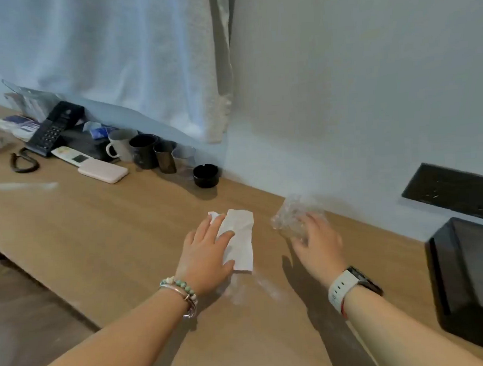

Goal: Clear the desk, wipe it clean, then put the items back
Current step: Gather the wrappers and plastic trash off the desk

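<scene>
- Evidently the wiping step is in hand: the left hand (208, 255) lies flat, fingers spread, pressing a white paper tissue (239, 239) onto the wooden tabletop (96, 234).
- Just right of the tissue, the right hand (317, 243) curls loosely around a crumpled clear plastic wrapper (290, 216); motion blur hides whether the grip is firm.
- Thin and creased, the tissue is folded into a long strip.
- Pale powdery smears (258, 286) lie just nearer the person than the tissue, so the next move likely calls for dragging it back over them.
- Far left of the tissue, a black telephone (53, 129), mugs (132, 150) and a black ashtray (206, 175) crowd the wall.
</scene>
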The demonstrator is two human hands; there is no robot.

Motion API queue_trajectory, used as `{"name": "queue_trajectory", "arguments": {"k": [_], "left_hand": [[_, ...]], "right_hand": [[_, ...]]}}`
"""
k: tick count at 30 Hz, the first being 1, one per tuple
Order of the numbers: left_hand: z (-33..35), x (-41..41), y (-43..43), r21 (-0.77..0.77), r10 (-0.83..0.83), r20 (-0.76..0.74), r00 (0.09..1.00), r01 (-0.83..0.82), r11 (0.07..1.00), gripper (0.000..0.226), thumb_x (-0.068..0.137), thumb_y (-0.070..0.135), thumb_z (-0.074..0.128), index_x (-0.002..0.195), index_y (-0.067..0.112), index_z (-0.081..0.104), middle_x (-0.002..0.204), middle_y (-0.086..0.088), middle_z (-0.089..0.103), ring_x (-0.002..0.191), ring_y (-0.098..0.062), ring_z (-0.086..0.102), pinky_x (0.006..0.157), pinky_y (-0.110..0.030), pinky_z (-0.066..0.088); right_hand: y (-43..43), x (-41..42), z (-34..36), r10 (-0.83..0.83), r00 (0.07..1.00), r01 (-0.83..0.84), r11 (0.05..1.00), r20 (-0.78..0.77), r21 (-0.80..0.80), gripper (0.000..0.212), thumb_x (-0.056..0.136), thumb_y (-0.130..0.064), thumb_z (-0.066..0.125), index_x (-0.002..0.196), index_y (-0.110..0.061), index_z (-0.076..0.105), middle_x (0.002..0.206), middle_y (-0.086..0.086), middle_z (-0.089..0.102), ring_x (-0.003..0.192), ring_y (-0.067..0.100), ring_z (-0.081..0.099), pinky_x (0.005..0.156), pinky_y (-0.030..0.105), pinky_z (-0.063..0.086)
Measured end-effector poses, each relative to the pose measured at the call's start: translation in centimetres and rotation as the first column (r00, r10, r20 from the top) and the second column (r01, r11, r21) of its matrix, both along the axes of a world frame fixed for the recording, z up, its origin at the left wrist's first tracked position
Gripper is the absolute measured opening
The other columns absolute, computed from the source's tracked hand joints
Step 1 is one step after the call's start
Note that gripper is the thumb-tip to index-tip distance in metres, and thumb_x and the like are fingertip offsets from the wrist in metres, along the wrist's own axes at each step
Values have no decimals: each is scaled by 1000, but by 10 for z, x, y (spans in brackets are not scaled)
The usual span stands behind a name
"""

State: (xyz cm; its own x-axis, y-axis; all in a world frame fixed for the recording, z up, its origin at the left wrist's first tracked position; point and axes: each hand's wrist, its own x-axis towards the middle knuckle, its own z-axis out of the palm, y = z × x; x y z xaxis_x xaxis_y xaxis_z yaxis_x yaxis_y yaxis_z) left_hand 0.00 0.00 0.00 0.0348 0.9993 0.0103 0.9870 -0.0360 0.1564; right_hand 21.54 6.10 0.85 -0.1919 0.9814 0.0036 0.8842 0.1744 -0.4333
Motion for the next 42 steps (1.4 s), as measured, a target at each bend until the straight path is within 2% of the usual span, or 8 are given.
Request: {"name": "queue_trajectory", "arguments": {"k": [3, 8, 13, 18, 22, 28, 37, 42], "left_hand": [[-15, -9, 32, -35, -20, -38, 999, 18, 999, 66, 85, 52, 45, 144, 34, 22, 157, 4, -9, 144, -22, -12, 114, -39, 7], [-45, -21, 67, -174, -76, 12, 997, 77, 982, 80, 82, 58, 50, 147, 39, 7, 156, 5, -19, 144, -23, -15, 114, -43, 5], [-64, -23, 78, -190, -45, 47, 998, 53, 980, 89, 80, 63, 48, 145, 43, -8, 157, 6, -14, 144, -19, -10, 114, -43, 7], [-70, -24, 77, 14, -9, 8, 1000, 9, 1000, 51, 77, 51, 38, 127, 43, 43, 104, 11, 63, 94, -18, 62, 73, -36, 49], [-70, -24, 77, 124, -16, 180, 984, -7, 992, 23, 79, 15, 58, 96, 28, 67, 77, 1, 57, 75, -26, 58, 59, -34, 42], [-50, -44, 64, 7, 230, 443, 867, -260, 966, 29, 92, 34, 54, 69, 27, 38, 75, 10, 34, 77, -17, 41, 64, -22, 23], [-18, -148, 31, 37, 392, 683, 616, -565, 824, 28, 86, 7, 59, 69, 22, 41, 84, 5, 47, 69, -11, 48, 55, -5, 39], [-14, -253, 4, -68, 433, 769, 471, -613, 787, 26, 92, 6, 43, 90, 32, 45, 84, -2, 64, 56, -19, 65, 43, -33, 51]], "right_hand": [[33, -11, -6, -251, 958, 266, 958, -140, 103, 53, 93, -26, 49, 143, -20, 32, 149, 0, 34, 138, 20, 29, 112, 42, 19], [75, -24, -26, -95, 992, 97, 995, 83, -28, 68, 94, -44, 47, 148, -36, 7, 159, -2, -4, 144, 29, 15, 113, 47, 22], [90, -26, -59, 11, 994, 8, 985, 105, -174, 75, 91, -41, 52, 147, -40, 3, 137, 4, 47, 123, 29, 47, 98, 43, 43], [79, -26, -69, 64, 978, -56, 997, 200, -45, 34, 97, -20, 39, 129, -25, 51, 120, 5, 52, 95, 22, 53, 77, 30, 43], [69, -32, -67, 12, 1000, -12, 999, -8, -51, 16, 96, -12, 39, 91, -15, 53, 91, -1, 50, 76, 17, 51, 60, 24, 35], [44, -58, -52, -187, 858, 153, 982, -479, -109, 16, 93, -16, 44, 78, -20, 46, 83, -5, 47, 76, 12, 46, 65, 23, 35], [33, -177, -26, -63, 912, 0, 988, -406, -153, 21, 88, -13, 51, 68, -7, 45, 79, 6, 47, 66, 16, 42, 55, 24, 31], [19, -277, -30, -72, 893, -27, 977, -445, -213, 20, 87, -3, 45, 72, -12, 36, 73, 12, 51, 60, 21, 45, 54, 30, 35]]}}
